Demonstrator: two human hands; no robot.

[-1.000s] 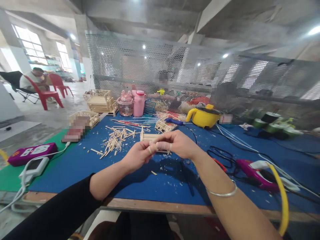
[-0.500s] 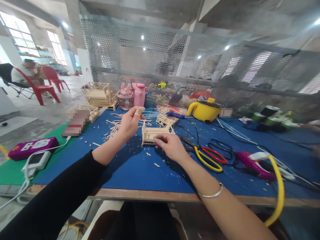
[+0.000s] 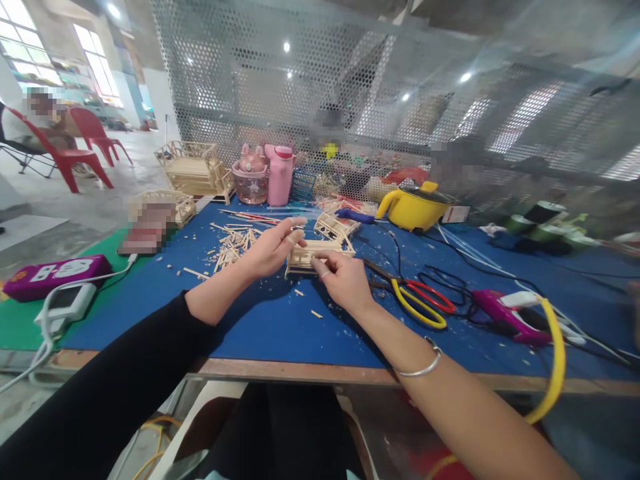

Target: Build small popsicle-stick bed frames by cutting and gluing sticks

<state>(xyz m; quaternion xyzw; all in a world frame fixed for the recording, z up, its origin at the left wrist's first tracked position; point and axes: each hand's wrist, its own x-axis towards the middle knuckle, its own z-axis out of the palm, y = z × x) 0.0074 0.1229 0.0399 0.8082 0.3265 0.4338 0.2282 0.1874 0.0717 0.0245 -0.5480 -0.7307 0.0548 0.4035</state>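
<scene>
A small frame of pale wooden sticks (image 3: 325, 247), like a miniature piece of furniture, stands on the blue tabletop. My right hand (image 3: 345, 279) pinches its front side between thumb and fingertips. Over the frame's left end reaches my left hand (image 3: 273, 248), its fingers stretched to the right and partly covering that corner. Nothing shows between the left fingers, and whether they touch the sticks is hard to see. Just behind sits a second small stick frame (image 3: 334, 225). Left of my left hand lies a pile of short wooden sticks (image 3: 231, 250).
Scissors (image 3: 417, 300) with red and yellow handles lie right of the frame, near a blue-handled tool (image 3: 355, 215), black cables and a purple power strip (image 3: 510, 317). A yellow pot (image 3: 415, 208), pink bottle (image 3: 280, 177) and larger stick frames (image 3: 193, 167) stand behind. A phone (image 3: 149, 228) lies left.
My left hand has moved right and down to the frame's left end, its fingers going from a pinch to stretched out. My right hand keeps its hold. The whole view has shifted slightly.
</scene>
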